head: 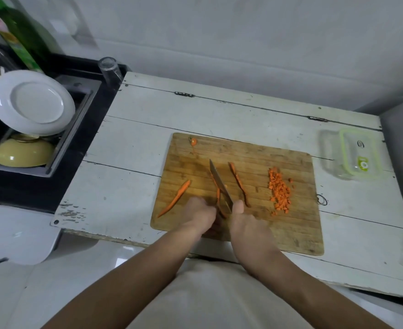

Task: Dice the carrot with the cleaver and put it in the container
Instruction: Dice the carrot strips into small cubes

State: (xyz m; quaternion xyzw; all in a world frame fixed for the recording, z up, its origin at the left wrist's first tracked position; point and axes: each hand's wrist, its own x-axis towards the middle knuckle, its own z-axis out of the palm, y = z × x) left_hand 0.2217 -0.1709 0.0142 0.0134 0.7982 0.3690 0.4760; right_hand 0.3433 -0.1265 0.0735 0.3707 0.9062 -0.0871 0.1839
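Carrot is partly cut: a pile of small orange dice (pixel 280 191) sits on the cutting board (pixel 290 233), well to the right of the right hand. Three long strips remain. One carrot strip (pixel 175 198) lies loose to the left of the left hand, a second strip (pixel 238 184) lies just beyond and right of the right hand, and a third strip (pixel 217 194) runs between the two hands under the blade. A small carrot end (pixel 194 141) rests at the far left corner of the board, well beyond both hands.

Right hand (pixel 245 222) is clenched around the handle of the cleaver (pixel 220 184), thumb up on top; blade points away and slightly left, edge down along the middle strip. Left hand (pixel 200 216) is beside it, fingers curled down at the near end of that strip, probably pinning it, though blur makes contact hard to confirm. Both forearms come in from the bottom of view.

Cleaver handle is hidden inside the right hand. Left fingertips are hidden behind the knuckles. Clear container (pixel 352 154) with a green-rimmed lid sits on the white surface (pixel 136 143), far right of the right hand and off the board; blurred, contents not readable.
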